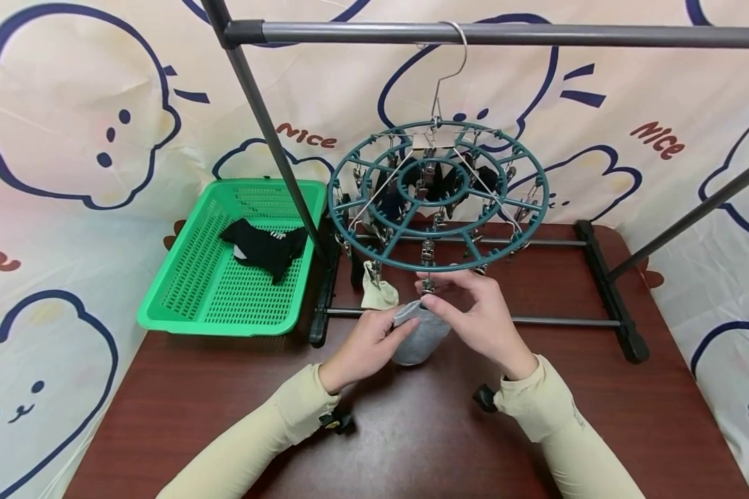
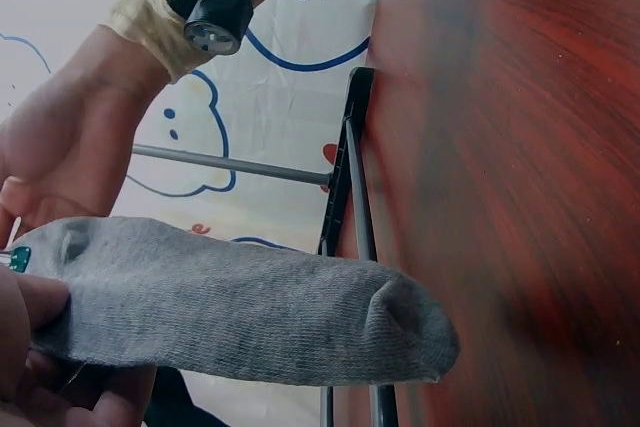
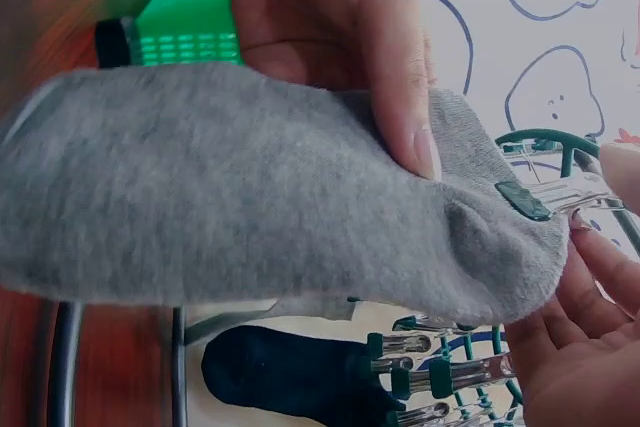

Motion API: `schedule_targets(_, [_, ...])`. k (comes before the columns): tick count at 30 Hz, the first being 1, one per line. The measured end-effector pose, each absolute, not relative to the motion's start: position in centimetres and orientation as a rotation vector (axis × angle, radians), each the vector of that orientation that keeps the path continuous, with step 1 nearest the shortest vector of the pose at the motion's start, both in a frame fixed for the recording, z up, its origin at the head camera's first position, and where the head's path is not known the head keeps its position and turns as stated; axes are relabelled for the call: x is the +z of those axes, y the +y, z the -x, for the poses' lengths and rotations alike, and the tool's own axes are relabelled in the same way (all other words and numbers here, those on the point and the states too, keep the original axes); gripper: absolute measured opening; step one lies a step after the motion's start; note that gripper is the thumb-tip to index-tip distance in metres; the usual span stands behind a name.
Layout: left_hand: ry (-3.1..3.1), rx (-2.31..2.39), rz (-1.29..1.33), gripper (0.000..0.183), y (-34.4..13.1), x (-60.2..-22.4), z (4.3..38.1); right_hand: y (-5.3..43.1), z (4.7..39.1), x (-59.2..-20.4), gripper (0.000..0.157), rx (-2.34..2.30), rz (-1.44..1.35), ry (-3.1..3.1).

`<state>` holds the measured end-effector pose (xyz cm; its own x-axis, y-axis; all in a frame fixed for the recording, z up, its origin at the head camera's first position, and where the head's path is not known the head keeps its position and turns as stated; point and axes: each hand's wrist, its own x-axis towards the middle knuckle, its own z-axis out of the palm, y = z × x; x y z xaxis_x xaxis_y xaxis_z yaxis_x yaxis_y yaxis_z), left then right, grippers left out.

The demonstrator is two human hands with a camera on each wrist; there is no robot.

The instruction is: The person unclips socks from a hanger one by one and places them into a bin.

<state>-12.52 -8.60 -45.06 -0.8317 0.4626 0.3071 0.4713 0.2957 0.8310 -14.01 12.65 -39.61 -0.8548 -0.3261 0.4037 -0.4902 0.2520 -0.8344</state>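
A grey sock (image 1: 417,341) hangs below the front rim of a round teal drying hanger (image 1: 406,267). My left hand (image 1: 369,346) pinches the sock near its opening, the thumb lying on the fabric in the right wrist view. My right hand (image 1: 480,315) holds a metal clothes clip (image 3: 565,195) between thumb and fingers. The clip's green tip (image 3: 522,199) sits over the sock's edge. In the left wrist view the sock (image 2: 240,297) stretches out with its toe away from the hands. Dark socks (image 3: 290,372) and a cream sock (image 1: 377,291) hang from other clips.
A green basket (image 1: 162,315) on the left contains black cloth items (image 1: 267,248). The hanger's hook (image 1: 462,52) goes over a grey rack's top bar (image 1: 568,34). Rack feet (image 1: 630,343) stand on the brown table (image 1: 237,388). A patterned curtain surrounds it.
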Motion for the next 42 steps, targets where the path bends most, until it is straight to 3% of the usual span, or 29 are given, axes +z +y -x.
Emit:
schedule_targets(10, [-2.533,-1.592,0.915,0.026,-8.61,-44.89,12.47,12.24,14.28,-39.12,0.027,1.723,-0.672,-2.377])
schedule_targets(33, [-2.522,-1.601,0.965,0.027,-8.57,-45.04,12.54,12.3,14.39,-39.3,0.026,1.687,-0.741,-2.254])
schedule_targets(39, [-2.528,-1.589,0.994,0.012,-8.39,-45.05,12.65,12.1,14.52,-39.74,0.023,1.755,-0.795,-2.133])
schedule_targets(42, [-2.536,-1.577,1.02,0.013,-8.3,-45.08,12.61,12.05,14.58,-39.92,0.018,1.832,-0.827,-2.062])
